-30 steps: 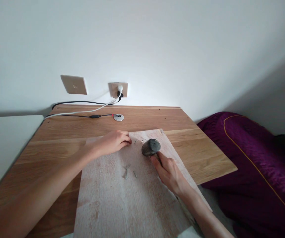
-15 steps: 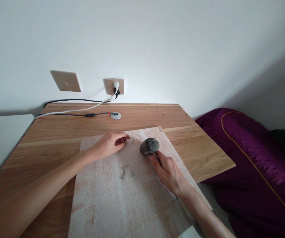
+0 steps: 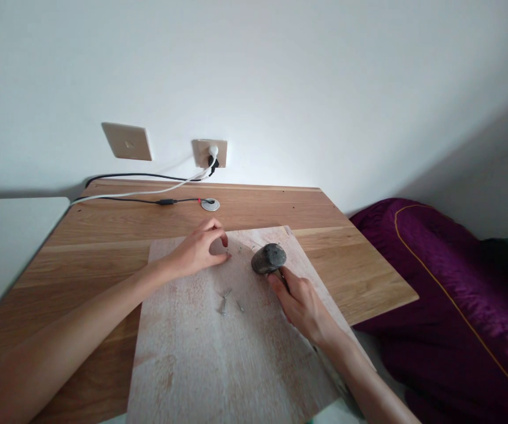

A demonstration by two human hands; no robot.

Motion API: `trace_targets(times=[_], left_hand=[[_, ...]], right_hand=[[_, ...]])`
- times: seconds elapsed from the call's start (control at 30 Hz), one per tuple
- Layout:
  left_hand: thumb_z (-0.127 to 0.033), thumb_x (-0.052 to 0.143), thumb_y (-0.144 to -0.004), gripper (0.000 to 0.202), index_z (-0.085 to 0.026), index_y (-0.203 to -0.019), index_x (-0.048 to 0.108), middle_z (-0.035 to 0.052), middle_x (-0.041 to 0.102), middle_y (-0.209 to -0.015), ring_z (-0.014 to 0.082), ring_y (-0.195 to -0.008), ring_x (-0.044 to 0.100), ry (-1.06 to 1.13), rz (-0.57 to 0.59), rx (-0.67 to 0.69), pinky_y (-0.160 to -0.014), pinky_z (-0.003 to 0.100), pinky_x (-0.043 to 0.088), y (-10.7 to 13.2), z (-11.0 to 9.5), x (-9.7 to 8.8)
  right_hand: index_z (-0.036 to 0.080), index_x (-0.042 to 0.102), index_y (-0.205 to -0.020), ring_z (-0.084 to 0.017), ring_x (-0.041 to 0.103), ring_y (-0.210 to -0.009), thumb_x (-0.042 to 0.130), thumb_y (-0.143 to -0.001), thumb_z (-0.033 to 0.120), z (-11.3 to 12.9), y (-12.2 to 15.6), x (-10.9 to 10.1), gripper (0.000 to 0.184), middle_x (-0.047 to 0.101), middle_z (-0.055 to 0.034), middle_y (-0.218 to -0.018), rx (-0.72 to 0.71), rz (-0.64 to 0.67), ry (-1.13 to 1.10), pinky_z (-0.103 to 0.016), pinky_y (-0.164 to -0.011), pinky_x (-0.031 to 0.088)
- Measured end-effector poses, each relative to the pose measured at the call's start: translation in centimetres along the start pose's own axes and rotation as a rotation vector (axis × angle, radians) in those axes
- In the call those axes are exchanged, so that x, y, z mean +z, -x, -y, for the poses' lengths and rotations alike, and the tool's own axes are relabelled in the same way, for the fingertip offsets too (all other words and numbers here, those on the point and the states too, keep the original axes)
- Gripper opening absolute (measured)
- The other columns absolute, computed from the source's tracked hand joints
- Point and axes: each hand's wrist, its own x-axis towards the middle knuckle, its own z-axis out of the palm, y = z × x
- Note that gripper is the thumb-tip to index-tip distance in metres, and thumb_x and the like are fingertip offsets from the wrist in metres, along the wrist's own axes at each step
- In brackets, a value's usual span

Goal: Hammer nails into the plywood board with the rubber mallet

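A pale, worn wooden board (image 3: 218, 347) lies on a wooden desk (image 3: 104, 247). My left hand (image 3: 201, 250) rests near the board's far edge, fingers curled in a pinch around something too small to make out. My right hand (image 3: 300, 303) grips the handle of a hammer (image 3: 269, 258), whose dark round head rests on the board just right of the left fingertips. A few loose nails (image 3: 226, 300) lie on the board between my two hands.
A white and a black cable (image 3: 148, 194) run across the desk's back edge to a wall socket (image 3: 210, 153). A round cable grommet (image 3: 210, 204) sits in the desk. A purple cushion or bedding (image 3: 448, 294) lies right of the desk.
My left hand's fingers have shifted and lifted slightly at the board's far edge. The hammer and my right hand have hardly moved.
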Motion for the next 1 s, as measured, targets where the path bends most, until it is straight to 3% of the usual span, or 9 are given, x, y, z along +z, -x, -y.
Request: trace_targets(times=[0.27, 0.63, 1.0], left_hand=[[-0.024, 0.076, -0.088, 0.01, -0.02, -0.083, 0.069, 0.0081, 0.062, -0.124, 0.0269, -0.121, 0.063, 0.051, 0.016, 0.033, -0.114, 0.046, 0.051, 0.1, 0.5, 0.2], [-0.017, 0.074, -0.09, 0.005, -0.021, -0.088, 0.073, 0.0078, 0.06, -0.124, 0.0265, -0.123, 0.063, 0.102, 0.025, 0.056, -0.117, 0.049, 0.048, 0.2, 0.9, 0.3], [-0.011, 0.074, -0.087, 0.011, -0.022, -0.088, 0.077, 0.0078, 0.067, -0.123, 0.027, -0.122, 0.065, 0.156, 0.036, 0.07, -0.115, 0.047, 0.049, 0.2, 0.7, 0.0]], right_hand=[[0.027, 0.052, -0.085, -0.018, 0.052, -0.038, 0.043, -0.107, 0.044, 0.6, -0.3, -0.4, 0.029, 0.048, 0.0067, -0.044, 0.025, 0.068, 0.017, -0.031, -0.047, 0.035], [0.027, 0.05, -0.083, -0.017, 0.055, -0.041, 0.043, -0.107, 0.038, 5.3, -3.1, -0.6, 0.028, 0.05, 0.0059, -0.048, -0.078, 0.128, 0.05, -0.029, -0.048, 0.034], [0.026, 0.054, -0.085, -0.021, 0.062, -0.059, 0.044, -0.107, 0.037, 4.9, -4.1, 1.3, 0.026, 0.064, -0.0022, -0.066, -0.183, 0.044, 0.223, -0.032, -0.057, 0.033]])
